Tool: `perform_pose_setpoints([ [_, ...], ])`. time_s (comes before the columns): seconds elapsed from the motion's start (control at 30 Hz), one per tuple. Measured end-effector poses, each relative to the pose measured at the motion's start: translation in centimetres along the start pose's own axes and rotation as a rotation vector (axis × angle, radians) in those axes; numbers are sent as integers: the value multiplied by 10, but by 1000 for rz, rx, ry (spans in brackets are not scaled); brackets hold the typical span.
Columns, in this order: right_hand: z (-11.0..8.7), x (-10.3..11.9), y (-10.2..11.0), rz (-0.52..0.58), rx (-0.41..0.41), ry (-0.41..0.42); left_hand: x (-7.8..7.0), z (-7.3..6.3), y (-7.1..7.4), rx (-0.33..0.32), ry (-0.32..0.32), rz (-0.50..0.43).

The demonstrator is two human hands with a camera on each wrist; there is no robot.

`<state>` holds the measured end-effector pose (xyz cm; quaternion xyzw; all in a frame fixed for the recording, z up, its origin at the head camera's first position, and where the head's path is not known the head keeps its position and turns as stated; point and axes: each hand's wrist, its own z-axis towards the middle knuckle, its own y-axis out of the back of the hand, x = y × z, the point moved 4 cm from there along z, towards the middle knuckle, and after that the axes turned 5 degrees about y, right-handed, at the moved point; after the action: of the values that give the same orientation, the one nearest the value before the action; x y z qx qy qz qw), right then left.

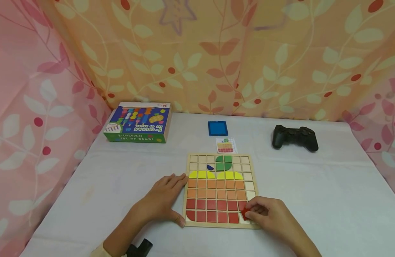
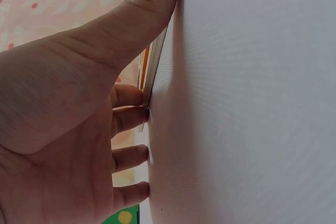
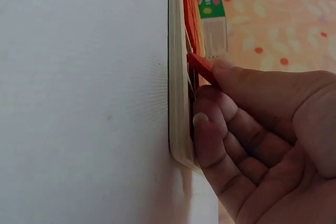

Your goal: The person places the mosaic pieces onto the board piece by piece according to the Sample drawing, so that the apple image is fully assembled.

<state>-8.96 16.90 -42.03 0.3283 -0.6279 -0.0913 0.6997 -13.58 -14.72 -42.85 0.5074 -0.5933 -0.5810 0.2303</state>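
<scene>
A wooden grid board (image 1: 226,225) lies flat, filled with rows of red, orange and yellow tiles, plus several green ones near its top. My right hand (image 1: 271,214) pinches a red tile (image 1: 244,213) between thumb and fingers, tilted over the last filled column of the bottom row. In the right wrist view the red tile (image 3: 203,68) slants down close to the board's edge (image 3: 181,124). Along the board's left side rests my left hand (image 1: 163,198), fingers extended, with fingertips and thumb at the frame. A small dark blue tile (image 1: 210,167) sits left of the green tiles.
Behind the board lie a pattern card (image 1: 226,145) and a blue square tray (image 1: 218,128). A boxed bead set (image 1: 137,123) stands at the back left, a black game controller (image 1: 295,137) at the back right. Patterned cloth (image 1: 184,53) hangs behind the white tabletop (image 1: 120,171).
</scene>
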Motion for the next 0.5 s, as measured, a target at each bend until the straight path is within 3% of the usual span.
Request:
perform_pose_setpoints([
  [0.17,0,2,-3,-98,-19,108,0,1,0,-2,-5,9],
  [0.37,0,6,-8,-179,18,228,0,2,-1,1,-6,15],
  [0.5,-2,8,-12,-216,-14,329,0,1,0,1,-7,16],
])
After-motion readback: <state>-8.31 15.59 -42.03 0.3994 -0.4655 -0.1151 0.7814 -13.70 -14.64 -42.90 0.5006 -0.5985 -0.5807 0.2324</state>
